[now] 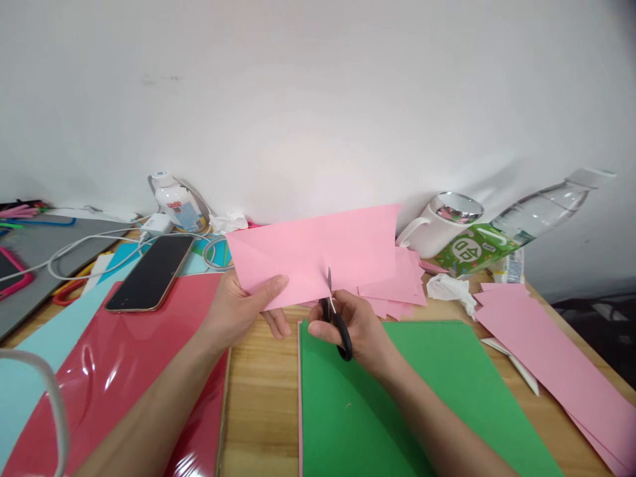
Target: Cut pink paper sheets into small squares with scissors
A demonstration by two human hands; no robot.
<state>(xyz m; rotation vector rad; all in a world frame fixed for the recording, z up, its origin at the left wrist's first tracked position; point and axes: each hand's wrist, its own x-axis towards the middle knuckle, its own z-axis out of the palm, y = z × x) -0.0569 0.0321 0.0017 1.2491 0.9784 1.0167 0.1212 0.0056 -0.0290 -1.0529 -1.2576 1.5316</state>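
My left hand (238, 308) pinches the lower left corner of a pink sheet of paper (318, 255), thumb on top, holding it up over the desk. My right hand (355, 324) grips black-handled scissors (334, 311), whose blades point upward into the sheet's lower edge near its middle. A short slit runs up from that edge. Small pink paper pieces (395, 281) lie on the desk just behind my right hand.
A green sheet (422, 397) lies under my right arm, a glossy red sheet (114, 371) with a phone (152, 271) to the left. Pink strips (546, 351) lie at right. A white mug (440, 228), a lying bottle (517, 228), a small bottle (176, 202), cables and crumpled tissue (450, 288) line the wall.
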